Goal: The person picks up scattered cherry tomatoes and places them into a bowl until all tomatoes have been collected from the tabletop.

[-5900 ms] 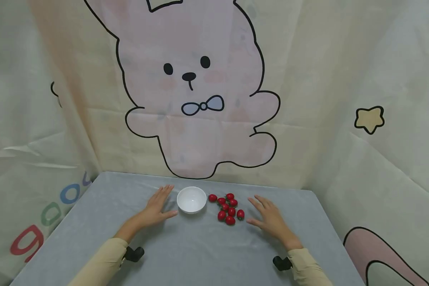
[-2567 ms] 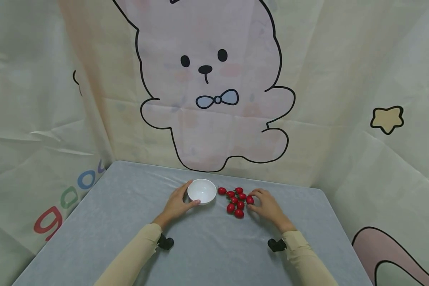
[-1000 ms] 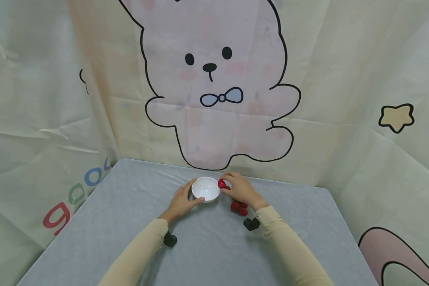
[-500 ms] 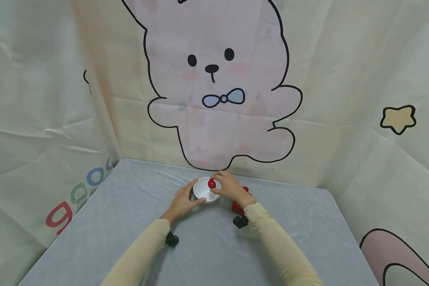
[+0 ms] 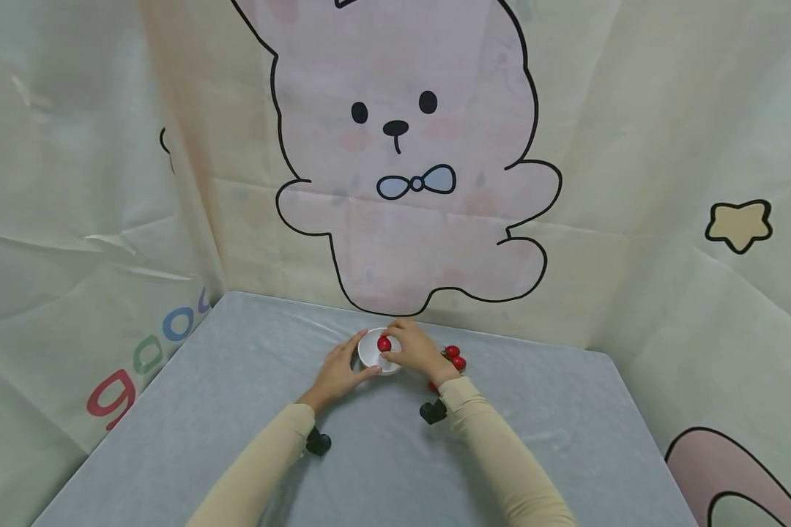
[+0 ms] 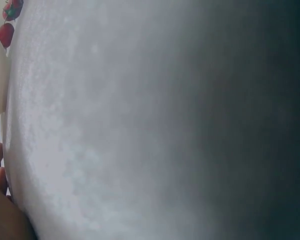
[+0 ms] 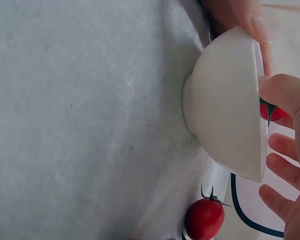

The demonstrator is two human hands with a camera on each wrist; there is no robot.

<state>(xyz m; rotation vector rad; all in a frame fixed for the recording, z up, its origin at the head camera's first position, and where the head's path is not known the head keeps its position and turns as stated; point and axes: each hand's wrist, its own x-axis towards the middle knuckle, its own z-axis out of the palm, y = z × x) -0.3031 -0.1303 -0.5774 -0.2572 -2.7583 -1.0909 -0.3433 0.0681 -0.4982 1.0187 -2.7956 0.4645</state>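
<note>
A small white bowl [image 5: 369,359] stands on the grey tabletop. My left hand [image 5: 338,372] holds it from the left, thumb on the near rim and fingers along the far side; the right wrist view shows that thumb on the bowl's edge. Over the bowl's opening, my right hand [image 5: 414,349] pinches a red cherry tomato [image 5: 384,344] between thumb and fingers. In the right wrist view this tomato [image 7: 277,114], with its green stem, is partly hidden behind the thumb and rim. Several more cherry tomatoes [image 5: 452,352] lie right of the bowl, partly covered by my right hand and wrist.
One loose tomato [image 7: 205,219] shows beside the bowl in the right wrist view. A fabric backdrop [image 5: 409,249] with a cartoon animal hangs behind the table [image 5: 382,461]. The left wrist view is mostly blurred grey cloth [image 6: 90,100].
My left hand has come to the bowl and taken hold of it. My right hand has picked the rightmost tomato and carried it left, over the bowl.
</note>
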